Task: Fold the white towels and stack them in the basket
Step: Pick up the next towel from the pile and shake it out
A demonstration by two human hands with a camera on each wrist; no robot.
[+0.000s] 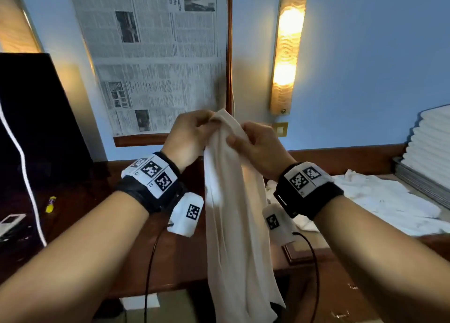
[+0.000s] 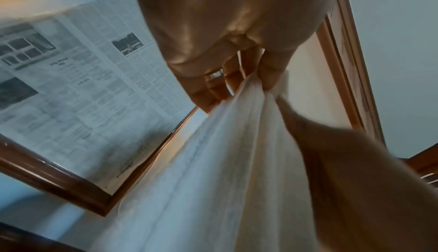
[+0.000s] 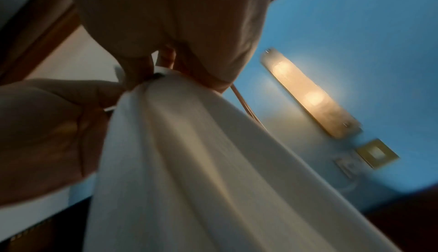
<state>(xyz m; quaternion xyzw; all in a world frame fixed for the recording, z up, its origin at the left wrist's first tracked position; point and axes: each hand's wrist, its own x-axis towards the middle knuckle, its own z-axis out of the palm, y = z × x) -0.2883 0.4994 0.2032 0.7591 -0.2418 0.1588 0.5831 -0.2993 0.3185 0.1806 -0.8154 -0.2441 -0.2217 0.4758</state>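
A long white towel (image 1: 233, 213) hangs straight down in front of me, gathered into a narrow bunch at its top. My left hand (image 1: 192, 132) pinches the top edge from the left, and my right hand (image 1: 253, 142) pinches it from the right, close beside the left. In the left wrist view my fingers (image 2: 239, 79) clamp the towel (image 2: 213, 171) at its upper end. The right wrist view shows the same towel (image 3: 189, 162) falling from my curled fingers (image 3: 147, 68). A heap of unfolded white towels (image 1: 379, 198) lies on the desk at the right. No basket is in view.
A dark wooden desk (image 1: 80, 200) runs below the hands, with a yellow marker (image 1: 50, 204) and a white cable (image 1: 22, 157) at the left. A framed newspaper (image 1: 158, 54) and a lit wall lamp (image 1: 288, 49) hang behind. Stacked white items (image 1: 431, 147) sit at far right.
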